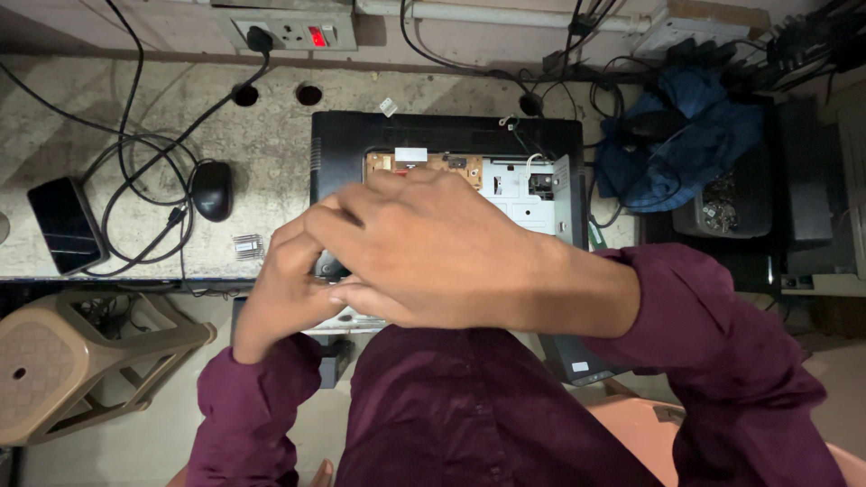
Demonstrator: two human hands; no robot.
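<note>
Opened black monitor (347, 144) lies face down at the bench's (271, 144) front edge. Left hand (289, 289) and right hand (433, 252) overlap above it, fingers curled; any grasp cannot be determined.

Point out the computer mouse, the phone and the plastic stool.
computer mouse (213, 190), head view, middle of its black back.
phone (66, 225), head view, centre of its dark screen.
plastic stool (45, 361), head view, its beige seat.

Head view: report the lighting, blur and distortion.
Head view: dim and warm, brightest on the stone counter; corners fall into shadow; right hand and left hand are close and slightly soft, hiding much of the opened monitor; wide lens bows the counter edge; red glow on the wall switch.
</note>
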